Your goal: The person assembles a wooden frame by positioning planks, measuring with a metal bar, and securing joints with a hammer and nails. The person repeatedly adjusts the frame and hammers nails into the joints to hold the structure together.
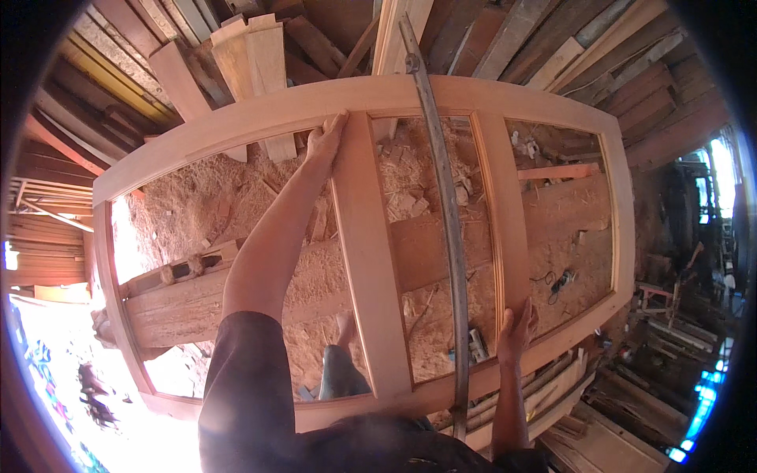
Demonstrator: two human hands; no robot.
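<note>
A large pale-brown wooden frame (pixel 364 252) with three openings spans the view, its joints lined with narrow moulding. Far out, my left hand (pixel 325 140) grips the frame where a crosspiece meets the far rail, its fingers closed against the inner corner. My right hand (pixel 516 335) rests at the near end of the right crosspiece, thumb and fingers apart; its underside is hidden. A long metal bar clamp (pixel 445 189) crosses the frame from the far rail to the near rail, between my hands.
Through the openings show a thick wooden beam (pixel 315 272), wood shavings (pixel 205 193) and a dark corded object (pixel 561 282). Boards (pixel 248 59) are stacked along the far side. More planks (pixel 631 394) lie at the lower right. Bright light fills the lower left.
</note>
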